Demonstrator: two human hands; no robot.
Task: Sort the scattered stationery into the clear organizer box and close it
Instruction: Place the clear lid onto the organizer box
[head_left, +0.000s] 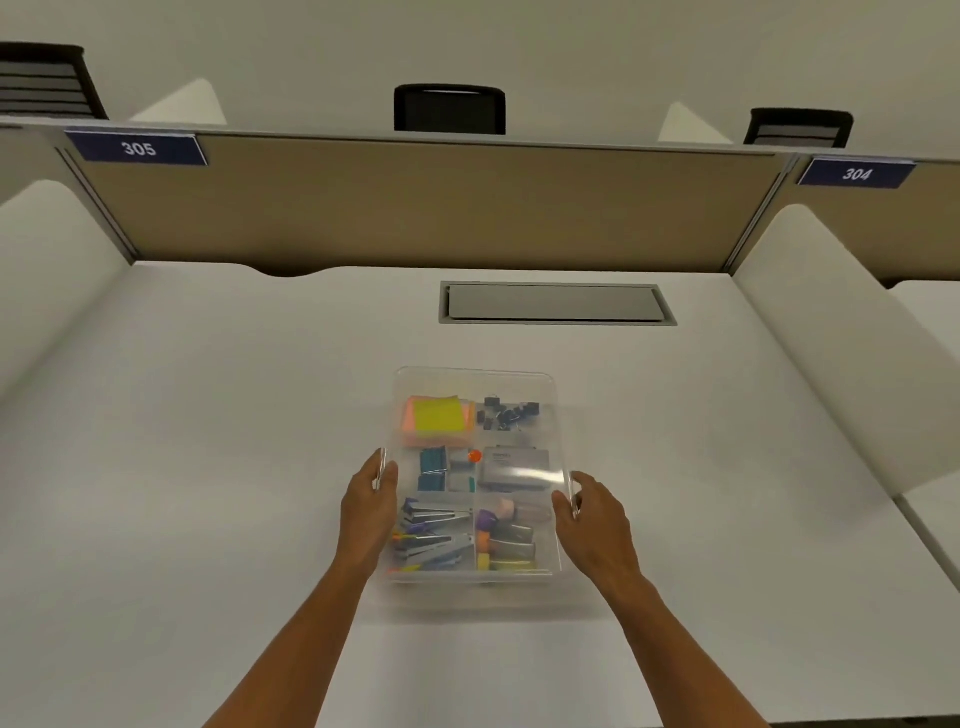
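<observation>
Two hands hold a clear lid (475, 415) over the clear organizer box (470, 584), which stands in the middle of the white desk (208, 415). Left hand (370, 501) grasps the lid's left edge with curled fingers; right hand (592, 512) grasps its right edge. Yellow sticky notes (439, 414), black clips (506, 413) and staplers (434, 540) lie in separate compartments.

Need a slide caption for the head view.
Both hands, left hand and right hand, hold a clear plastic lid over the filled clear organizer box.
</observation>
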